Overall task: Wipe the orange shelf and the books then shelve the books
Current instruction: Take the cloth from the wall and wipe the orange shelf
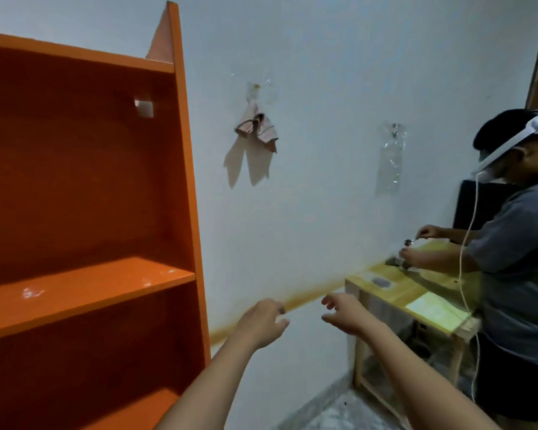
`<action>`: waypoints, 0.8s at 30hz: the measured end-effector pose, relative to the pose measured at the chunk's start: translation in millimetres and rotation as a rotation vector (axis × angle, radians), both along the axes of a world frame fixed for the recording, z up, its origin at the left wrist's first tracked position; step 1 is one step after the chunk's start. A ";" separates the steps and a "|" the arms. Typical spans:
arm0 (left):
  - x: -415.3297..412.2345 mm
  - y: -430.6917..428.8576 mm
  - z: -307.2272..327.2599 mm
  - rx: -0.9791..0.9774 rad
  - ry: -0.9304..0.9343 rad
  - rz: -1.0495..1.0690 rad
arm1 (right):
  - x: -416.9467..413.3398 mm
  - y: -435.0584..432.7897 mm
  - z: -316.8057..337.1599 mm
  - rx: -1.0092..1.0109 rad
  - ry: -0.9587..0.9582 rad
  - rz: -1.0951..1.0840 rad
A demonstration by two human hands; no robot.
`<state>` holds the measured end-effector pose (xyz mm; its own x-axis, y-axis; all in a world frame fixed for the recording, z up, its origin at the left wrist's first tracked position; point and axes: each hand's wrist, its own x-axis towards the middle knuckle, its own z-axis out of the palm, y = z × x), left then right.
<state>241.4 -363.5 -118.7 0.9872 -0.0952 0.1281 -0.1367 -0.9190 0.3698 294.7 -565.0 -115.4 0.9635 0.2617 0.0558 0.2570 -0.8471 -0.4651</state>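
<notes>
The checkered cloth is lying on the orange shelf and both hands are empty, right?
Not quite. The head view shows the checkered cloth hanging on the wall, not lying on the orange shelf. The rest is right: the left hand and the right hand are both empty.

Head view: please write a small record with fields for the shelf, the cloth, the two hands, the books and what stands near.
shelf: orange, at left against the wall; no books on the boards in view
cloth: checked, hangs on the wall right of the shelf, untouched
left hand: held out before the wall, fingers loosely curled, holds nothing
right hand: held out beside it, fingers spread, holds nothing
books: none in view
nearby: wooden table at right; another person busy at it
</notes>
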 end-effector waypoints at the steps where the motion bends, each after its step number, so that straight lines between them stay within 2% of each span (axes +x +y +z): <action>1: 20.9 -1.9 7.9 0.004 -0.020 0.006 | 24.9 -0.6 8.6 0.014 -0.018 0.006; 8: 148.9 2.7 99.3 0.008 -0.244 0.095 | 171.6 2.1 92.4 0.133 -0.140 0.116; 14: 211.7 20.2 214.9 -0.150 -0.654 0.170 | 249.1 26.4 199.9 0.406 -0.324 0.261; 20: 245.5 47.6 303.1 -0.327 -1.154 0.231 | 288.6 64.3 280.6 0.666 -0.480 0.398; 22: 258.9 54.6 319.5 -0.356 -1.193 0.256 | 298.9 80.4 299.6 0.723 -0.509 0.437; 24: 274.8 60.2 328.1 -0.343 -1.152 0.259 | 309.4 98.0 313.7 0.777 -0.525 0.467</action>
<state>516.3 -303.4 209.4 0.2660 0.2968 0.9172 -0.3710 -0.8466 0.3815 604.1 -467.0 198.3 0.5819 0.3140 0.7502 0.8088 -0.1273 -0.5741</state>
